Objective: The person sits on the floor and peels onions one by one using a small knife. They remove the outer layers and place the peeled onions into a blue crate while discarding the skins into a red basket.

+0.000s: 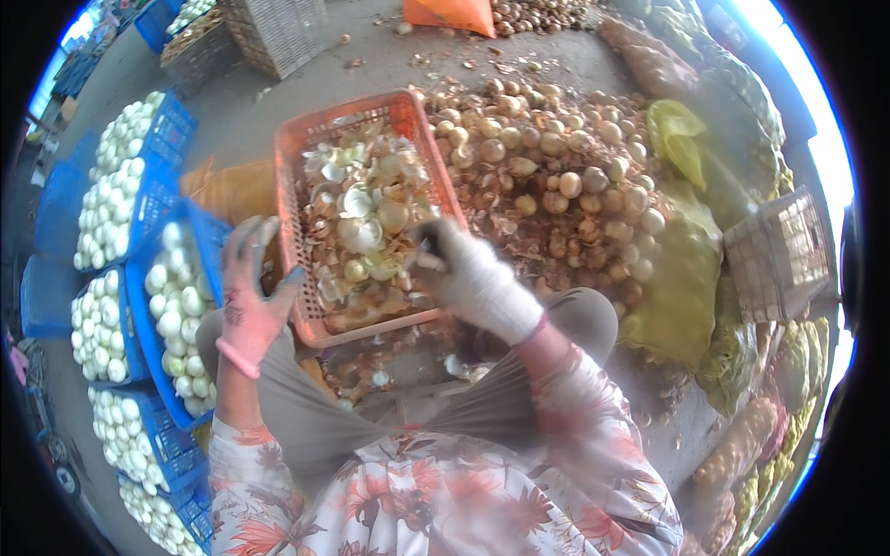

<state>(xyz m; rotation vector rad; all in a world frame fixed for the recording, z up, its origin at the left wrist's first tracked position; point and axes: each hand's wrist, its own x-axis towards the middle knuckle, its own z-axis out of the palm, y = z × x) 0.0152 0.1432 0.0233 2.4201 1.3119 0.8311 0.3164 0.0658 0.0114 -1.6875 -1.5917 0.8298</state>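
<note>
My left hand (254, 299), in a pink glove with grey fingers, is spread at the left edge of an orange plastic basket (438, 174), with nothing seen in it. The basket holds onion skins (361, 208) and a small peeled onion (356, 270). My right hand (473, 278), in a white glove with dark, soiled fingers, is over the basket's lower right part. Its fingers are curled and blurred; something pale shows between them, but I cannot tell what. Unpeeled onions (553, 144) lie heaped right of the basket.
Blue plastic crates (158, 132) of peeled white onions (177, 299) line the left side. Yellow-green mesh sacks (674, 278) and a pale plastic crate (779, 257) stand at the right. Beyond the basket are a wicker-like crate (274, 28) and an orange sack (445, 12). Loose skins litter the floor.
</note>
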